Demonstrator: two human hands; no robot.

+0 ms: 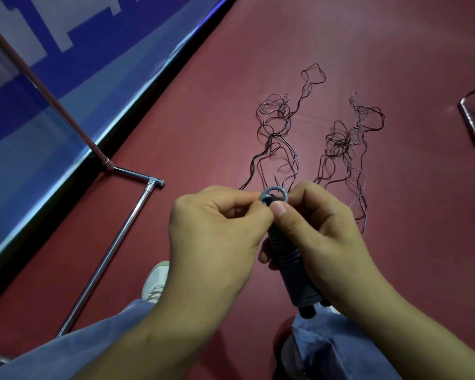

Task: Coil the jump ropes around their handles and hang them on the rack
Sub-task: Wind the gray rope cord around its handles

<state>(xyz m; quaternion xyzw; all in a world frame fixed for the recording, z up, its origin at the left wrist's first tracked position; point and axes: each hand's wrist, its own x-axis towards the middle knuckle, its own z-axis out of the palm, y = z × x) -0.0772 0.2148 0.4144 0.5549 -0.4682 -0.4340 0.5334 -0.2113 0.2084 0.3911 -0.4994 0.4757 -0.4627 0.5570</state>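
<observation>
The rack tubing (pixel 113 248) at lower left is polished chrome metal, mirror-bright. The banner (pixel 74 86) at upper left looks like glossy vinyl. The floor (pixel 203 111) is smooth dull red with a faint sheen. At centre, the coiled rope (pixel 292 259) is matt grey plastic, ribbed. The loose ropes (pixel 274 127) look thin and wiry. The trousers (pixel 340 349) are soft blue denim.

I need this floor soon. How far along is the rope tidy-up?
Done: one grey rope looks coiled round its handles. In hand: the right hand grips that bundle, and the left hand pinches its top by the end loop. Left: two tangled piles lie on the floor; no rope shows on the rack.
</observation>
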